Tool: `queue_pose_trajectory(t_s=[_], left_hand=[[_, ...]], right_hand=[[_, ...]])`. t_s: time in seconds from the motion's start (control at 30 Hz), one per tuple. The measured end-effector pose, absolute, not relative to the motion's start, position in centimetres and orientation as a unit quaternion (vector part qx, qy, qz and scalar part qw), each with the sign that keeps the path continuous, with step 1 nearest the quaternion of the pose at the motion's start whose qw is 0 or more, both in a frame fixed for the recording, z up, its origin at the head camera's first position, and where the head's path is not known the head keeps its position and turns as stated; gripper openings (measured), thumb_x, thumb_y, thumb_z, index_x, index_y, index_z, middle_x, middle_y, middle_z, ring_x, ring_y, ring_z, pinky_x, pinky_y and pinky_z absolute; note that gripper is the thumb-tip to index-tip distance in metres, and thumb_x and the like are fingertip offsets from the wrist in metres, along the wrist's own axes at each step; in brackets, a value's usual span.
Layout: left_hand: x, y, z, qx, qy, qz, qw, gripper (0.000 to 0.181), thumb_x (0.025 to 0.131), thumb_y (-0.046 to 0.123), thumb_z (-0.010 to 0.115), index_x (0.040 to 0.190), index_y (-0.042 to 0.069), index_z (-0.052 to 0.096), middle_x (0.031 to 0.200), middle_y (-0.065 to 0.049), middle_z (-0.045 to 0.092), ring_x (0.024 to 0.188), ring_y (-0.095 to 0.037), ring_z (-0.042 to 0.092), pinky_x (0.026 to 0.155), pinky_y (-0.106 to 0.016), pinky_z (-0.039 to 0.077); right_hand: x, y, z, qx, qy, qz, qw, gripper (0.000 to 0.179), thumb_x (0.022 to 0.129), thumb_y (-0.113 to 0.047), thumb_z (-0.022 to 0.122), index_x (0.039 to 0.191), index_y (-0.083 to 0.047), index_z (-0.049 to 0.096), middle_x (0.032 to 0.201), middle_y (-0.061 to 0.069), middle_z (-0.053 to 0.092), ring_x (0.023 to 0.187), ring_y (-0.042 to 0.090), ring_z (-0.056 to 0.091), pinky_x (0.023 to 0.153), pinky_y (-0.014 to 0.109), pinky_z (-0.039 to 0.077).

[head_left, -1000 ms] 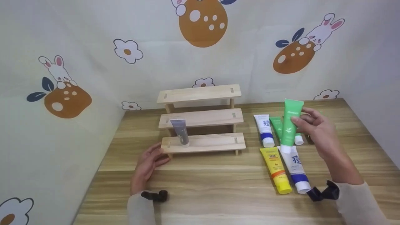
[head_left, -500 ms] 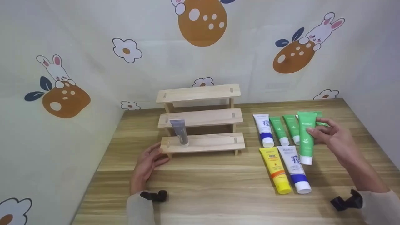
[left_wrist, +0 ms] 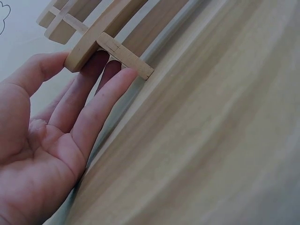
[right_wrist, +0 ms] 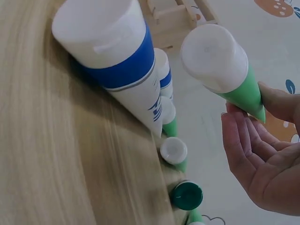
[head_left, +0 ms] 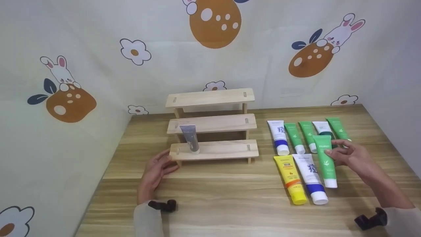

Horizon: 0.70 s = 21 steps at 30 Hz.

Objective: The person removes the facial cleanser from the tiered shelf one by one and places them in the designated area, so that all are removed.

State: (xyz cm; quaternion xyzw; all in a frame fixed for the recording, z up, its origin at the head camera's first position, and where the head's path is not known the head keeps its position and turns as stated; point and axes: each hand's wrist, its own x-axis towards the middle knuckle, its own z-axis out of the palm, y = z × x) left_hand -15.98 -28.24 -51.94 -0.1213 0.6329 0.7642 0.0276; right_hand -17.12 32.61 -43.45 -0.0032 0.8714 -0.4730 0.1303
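Observation:
My right hand [head_left: 357, 158] pinches a green squeeze tube [head_left: 325, 164] with a white cap between thumb and fingers, near its flat end. The right wrist view shows this tube [right_wrist: 248, 96] raised over the table, cap towards the camera. It overlaps a white-and-blue tube [head_left: 307, 174] in the head view. At the left end of a three-step wooden rack [head_left: 227, 123], my left hand [head_left: 158, 171] holds the lowest step; in the left wrist view its fingers [left_wrist: 101, 103] reach beneath the board beside the leg. A small grey tube [head_left: 189, 140] stands cap-down on that lowest step.
Behind the held tube lies a row: a white-and-blue tube [head_left: 277, 135], several green tubes [head_left: 293, 136] and a white tube with dark green [head_left: 321, 126]. A yellow tube [head_left: 289, 179] lies in front. A patterned cloth wall [head_left: 263, 65] closes off the back.
My right hand has moved right and towards the front with the green tube, uncovering the back row of tubes. The left hand has stayed at the rack.

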Motion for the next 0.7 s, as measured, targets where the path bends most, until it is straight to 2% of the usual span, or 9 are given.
queue_pose_trajectory(t_s=[0.13,0.23,0.33,0.47,0.7], left_hand=[[-16.0,-28.3,-51.9,-0.124,0.633,0.764,0.028,0.053,0.099,0.008,0.059,0.148,-0.002,0.043,0.145,-0.027,0.049,0.106,-0.022,0.069,0.095,-0.042,0.063],[-16.0,-28.2,-52.0,-0.125,0.629,0.767,0.026,0.052,0.098,0.008,0.06,0.147,-0.001,0.044,0.141,-0.024,0.053,0.105,-0.022,0.07,0.094,-0.042,0.063],[-16.0,-28.2,-52.0,-0.123,0.629,0.767,0.021,0.05,0.098,0.007,0.059,0.145,-0.002,0.046,0.134,-0.02,0.059,0.103,-0.022,0.07,0.093,-0.043,0.063],[-15.9,-28.2,-52.0,-0.126,0.629,0.767,0.022,0.047,0.098,0.006,0.06,0.144,-0.001,0.049,0.131,-0.016,0.061,0.102,-0.021,0.07,0.093,-0.043,0.064],[-16.0,-28.2,-52.0,-0.126,0.625,0.77,0.023,0.049,0.098,0.007,0.06,0.145,-0.001,0.047,0.135,-0.019,0.059,0.104,-0.022,0.07,0.094,-0.043,0.063]], right_hand=[[-17.3,33.4,-44.4,0.002,0.876,-0.461,0.144,0.072,0.1,-0.038,0.061,0.146,0.008,0.032,0.127,0.029,0.065,0.086,0.006,0.068,0.079,0.024,0.062],[-17.3,33.7,-44.9,0.007,0.882,-0.445,0.157,0.071,0.099,-0.041,0.062,0.144,0.007,0.035,0.129,0.032,0.062,0.088,0.004,0.064,0.078,0.025,0.059],[-17.4,33.8,-45.3,0.011,0.883,-0.439,0.164,0.071,0.097,-0.042,0.064,0.142,0.006,0.038,0.13,0.031,0.062,0.089,0.006,0.062,0.076,0.025,0.058],[-17.5,33.8,-45.8,0.011,0.88,-0.444,0.168,0.071,0.096,-0.039,0.066,0.141,0.008,0.04,0.124,0.026,0.068,0.088,0.008,0.065,0.075,0.024,0.059],[-17.6,33.9,-46.6,0.026,0.854,-0.48,0.2,0.072,0.096,-0.035,0.067,0.142,0.011,0.036,0.113,0.017,0.071,0.089,0.015,0.069,0.074,0.033,0.065]])
